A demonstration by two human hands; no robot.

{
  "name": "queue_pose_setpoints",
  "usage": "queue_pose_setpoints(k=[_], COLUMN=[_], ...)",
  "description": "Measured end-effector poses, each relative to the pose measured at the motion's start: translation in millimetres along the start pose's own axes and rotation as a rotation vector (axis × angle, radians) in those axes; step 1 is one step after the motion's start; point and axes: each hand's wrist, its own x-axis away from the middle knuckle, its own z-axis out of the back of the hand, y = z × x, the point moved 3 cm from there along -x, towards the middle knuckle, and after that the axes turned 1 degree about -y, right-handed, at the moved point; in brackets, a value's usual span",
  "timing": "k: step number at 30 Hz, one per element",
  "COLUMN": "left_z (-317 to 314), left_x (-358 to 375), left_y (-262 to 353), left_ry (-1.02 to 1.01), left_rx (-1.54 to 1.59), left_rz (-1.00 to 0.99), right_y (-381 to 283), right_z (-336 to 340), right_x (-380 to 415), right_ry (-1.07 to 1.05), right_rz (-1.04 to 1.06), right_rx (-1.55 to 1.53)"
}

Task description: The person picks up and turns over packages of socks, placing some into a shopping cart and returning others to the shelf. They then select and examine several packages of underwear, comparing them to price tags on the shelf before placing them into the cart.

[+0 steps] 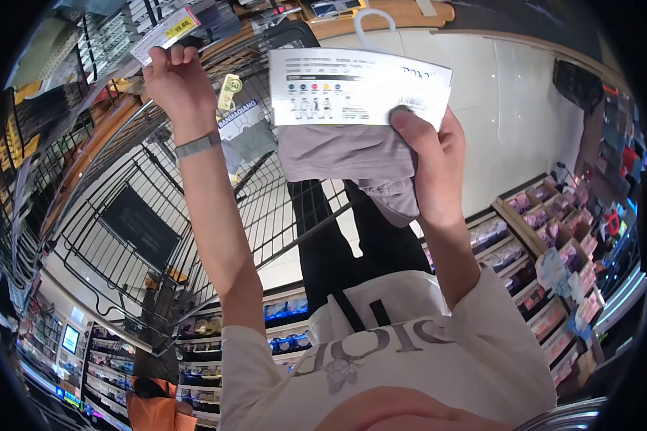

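Observation:
My right hand (pixel 436 151) grips a folded grey garment (pixel 345 154) by its right end, the thumb pressed on the white card (pixel 359 86) fixed along its top. Printed text, coloured dots, small figures and a barcode cover the card, and a pale plastic hook (pixel 374 23) rises from it. At the upper left, my left hand (pixel 176 82) has its fingers curled at the lower edge of a shelf price tag (pixel 167 34) with a yellow strip reading 19.80. The fingers seem to pinch the tag; the thumb is hard to see.
A wire shopping cart (pixel 122 215) stands at the left below my arm, with a packaged item (pixel 248 136) lying in it. Racks of hanging goods (pixel 43 129) line the left. Stocked display shelves (pixel 532 258) stand at the right. A person in orange (pixel 158 406) is at lower left.

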Motion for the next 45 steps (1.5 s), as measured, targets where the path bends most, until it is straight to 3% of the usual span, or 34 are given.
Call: queue_pose_setpoints(k=[14, 17, 18, 26, 45], left_z=[-1, -8, 0, -10, -6], left_x=[1, 5, -7, 12, 6], left_y=[-5, -4, -2, -2, -5], left_ry=[0.015, -0.018, -0.125, 0.046, 0.062], left_rx=[-0.145, -0.087, -0.09, -0.152, -0.1], left_rz=[-0.096, -0.15, -0.162, -0.099, -0.084], right_y=[12, 16, 18, 34, 43], right_z=[-47, -56, -58, -83, -115], right_x=[18, 20, 22, 22, 21], right_ry=[-0.068, -0.064, -0.056, -0.11, -0.114], right_rz=[0.019, 0.001, -0.011, -0.078, -0.104], right_rx=[0.053, 0.066, 0.069, 0.048, 0.038])
